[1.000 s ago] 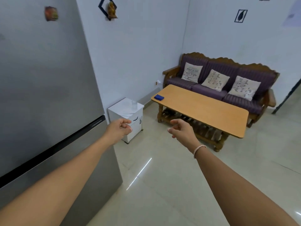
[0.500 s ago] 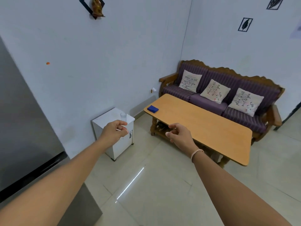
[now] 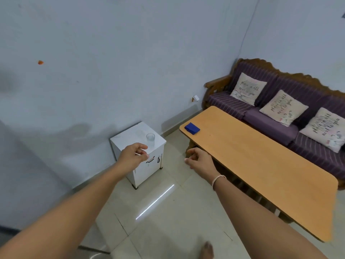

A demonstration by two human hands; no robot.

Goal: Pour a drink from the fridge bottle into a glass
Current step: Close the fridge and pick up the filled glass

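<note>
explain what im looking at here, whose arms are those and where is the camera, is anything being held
The camera is worn on a person's head, looking forward and down, so the two bare arms are their own. The left hand and right hand reach out in front with loosely curled fingers, holding nothing. Ahead, a clear glass stands on a small white cabinet against the wall. To the right is a long wooden table with a blue object on it, and a purple sofa behind. No bottle is visible.
</note>
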